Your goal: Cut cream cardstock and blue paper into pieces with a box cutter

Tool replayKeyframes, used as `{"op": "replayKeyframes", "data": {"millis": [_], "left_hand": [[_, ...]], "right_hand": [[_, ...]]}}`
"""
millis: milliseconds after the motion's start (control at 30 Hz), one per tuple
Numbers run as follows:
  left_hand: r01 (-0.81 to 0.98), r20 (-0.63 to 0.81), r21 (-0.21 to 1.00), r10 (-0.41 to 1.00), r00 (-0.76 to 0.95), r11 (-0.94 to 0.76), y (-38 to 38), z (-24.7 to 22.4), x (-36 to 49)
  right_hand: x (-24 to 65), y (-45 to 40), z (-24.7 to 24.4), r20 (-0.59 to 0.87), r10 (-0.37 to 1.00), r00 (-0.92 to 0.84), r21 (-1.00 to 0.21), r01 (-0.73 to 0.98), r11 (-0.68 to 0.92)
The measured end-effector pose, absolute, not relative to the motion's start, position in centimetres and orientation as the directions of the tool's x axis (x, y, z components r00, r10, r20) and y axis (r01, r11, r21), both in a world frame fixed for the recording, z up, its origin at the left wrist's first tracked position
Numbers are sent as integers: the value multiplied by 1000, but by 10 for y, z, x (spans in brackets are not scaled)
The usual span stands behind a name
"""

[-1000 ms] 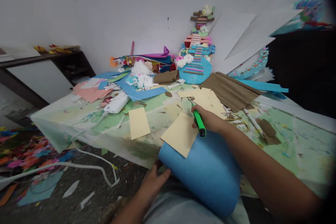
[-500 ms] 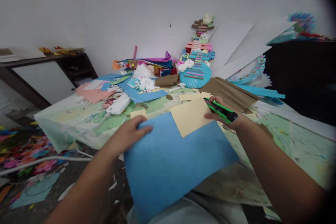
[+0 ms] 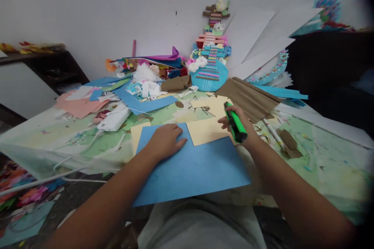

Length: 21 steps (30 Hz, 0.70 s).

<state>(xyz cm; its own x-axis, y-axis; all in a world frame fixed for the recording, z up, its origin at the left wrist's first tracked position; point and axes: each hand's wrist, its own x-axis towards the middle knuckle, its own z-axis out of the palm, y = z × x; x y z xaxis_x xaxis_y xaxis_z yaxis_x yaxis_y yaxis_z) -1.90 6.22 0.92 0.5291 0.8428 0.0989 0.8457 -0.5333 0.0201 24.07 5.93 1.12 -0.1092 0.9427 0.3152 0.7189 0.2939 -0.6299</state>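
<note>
A large blue sheet (image 3: 193, 171) lies at the table's near edge, its front part reaching past the edge. My left hand (image 3: 167, 140) rests flat on its upper left, fingers spread. A cream paper piece (image 3: 204, 130) lies over the sheet's top edge. Above its right end, my right hand (image 3: 235, 118) is wrapped round a green and black cutter (image 3: 236, 123), held at a slant. Whether a blade is out cannot be made out. Another cream piece (image 3: 136, 134) shows beside the sheet's left corner.
A white power strip (image 3: 114, 117) with a cable sits at the left. Behind are paper scraps (image 3: 146, 78), a blue guitar-shaped craft (image 3: 209, 78) and folded brown paper (image 3: 248, 99). Metal scissor handles (image 3: 265, 138) and a white pen (image 3: 273, 132) lie to the right.
The blue sheet has come down flatter onto the table. My left hand has gone from gripping its left edge to lying on top. The cutter has turned more upright in my right hand.
</note>
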Motion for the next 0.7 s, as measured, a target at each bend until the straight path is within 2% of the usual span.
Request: {"op": "replayKeyframes", "data": {"millis": [100, 167, 500, 700], "left_hand": [[804, 98, 17, 801, 590, -594, 55, 0, -22], [796, 107, 14, 793, 600, -605, 55, -4, -25], [792, 78, 38, 792, 606, -610, 60, -6, -28], [799, 91, 61, 800, 593, -598, 61, -8, -28]], "right_hand": [[220, 59, 11, 200, 899, -390, -649, 634, 420], [206, 63, 7, 143, 859, -491, -629, 625, 462], [197, 71, -2, 83, 868, -490, -528, 717, 455], [198, 66, -5, 123, 886, -448, -497, 745, 445]]}}
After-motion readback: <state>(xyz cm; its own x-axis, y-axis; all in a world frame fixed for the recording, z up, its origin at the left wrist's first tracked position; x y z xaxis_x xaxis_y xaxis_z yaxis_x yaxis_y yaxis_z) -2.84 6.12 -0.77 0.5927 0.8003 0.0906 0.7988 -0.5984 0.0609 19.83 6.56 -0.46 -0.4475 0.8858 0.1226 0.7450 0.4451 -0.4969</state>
